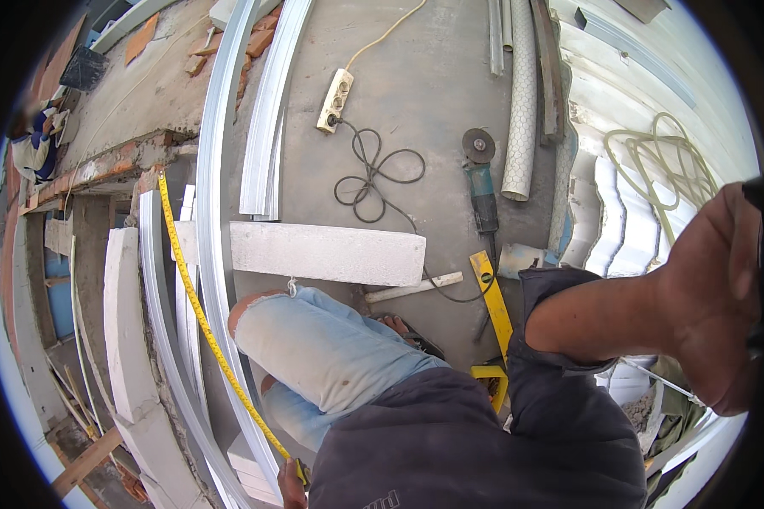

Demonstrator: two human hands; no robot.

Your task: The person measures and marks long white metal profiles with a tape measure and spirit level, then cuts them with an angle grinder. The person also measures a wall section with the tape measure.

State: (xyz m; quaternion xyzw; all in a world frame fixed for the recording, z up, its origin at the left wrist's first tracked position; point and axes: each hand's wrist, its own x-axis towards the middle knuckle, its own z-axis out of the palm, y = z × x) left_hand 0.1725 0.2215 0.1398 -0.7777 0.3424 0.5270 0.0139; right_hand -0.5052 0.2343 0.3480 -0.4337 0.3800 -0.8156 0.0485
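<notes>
At the lower edge my left hand (pixel 292 487) is closed around the case end of a tape measure. Its yellow blade (pixel 197 307) runs out from there to the upper left, lying along long silvery metal profiles (pixel 216 161). My right hand (pixel 715 305) is raised close by the right rim of the picture. Its fingers curl toward a dark shape at the rim, and what they grip is cut off from view. Beside my knee, a white block (pixel 327 253) lies across the floor, touching the profiles.
An angle grinder (pixel 482 193) lies on the concrete, its cord looping to a white power strip (pixel 334 100). Nearby are a hammer (pixel 416 287), a yellow-handled square (pixel 492 297) and a rolled mesh (pixel 520 102). A coiled hose (pixel 666 170) lies right; another person (pixel 36 144) is far left.
</notes>
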